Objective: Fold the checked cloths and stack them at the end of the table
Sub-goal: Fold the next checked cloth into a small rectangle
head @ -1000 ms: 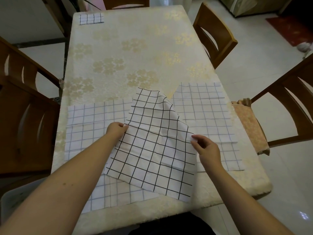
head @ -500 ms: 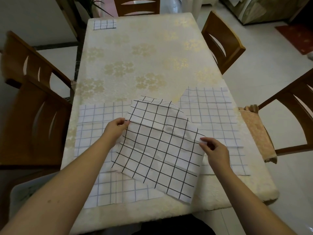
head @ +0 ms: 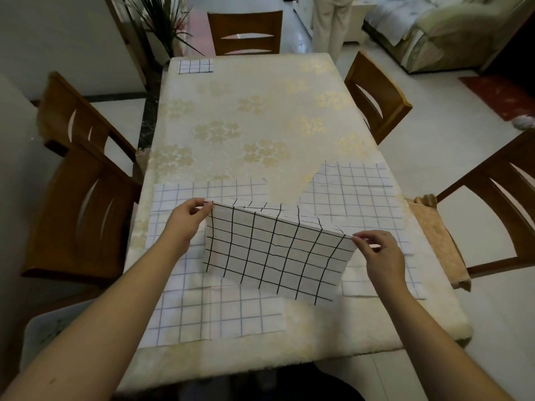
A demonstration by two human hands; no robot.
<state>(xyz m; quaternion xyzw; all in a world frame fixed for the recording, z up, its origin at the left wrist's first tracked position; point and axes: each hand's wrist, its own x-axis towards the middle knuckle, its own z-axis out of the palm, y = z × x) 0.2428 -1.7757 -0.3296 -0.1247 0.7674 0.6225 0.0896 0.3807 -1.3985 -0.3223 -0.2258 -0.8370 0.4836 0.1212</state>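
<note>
While pinched at both top corners by left hand (head: pixel 188 219) and right hand (head: pixel 377 250), black-checked cloth (head: pixel 275 250), long axis left-right.

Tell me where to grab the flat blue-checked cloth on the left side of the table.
Pinch the blue-checked cloth at its near corners, coming from the table's near edge. It lies flat and those corners are bare, while the held black-checked cloth covers its middle right.

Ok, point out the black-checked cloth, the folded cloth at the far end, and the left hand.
black-checked cloth (head: pixel 275 256): head view, front face.
folded cloth (head: pixel 196 66): head view, top.
left hand (head: pixel 188 217): head view, back.
</note>
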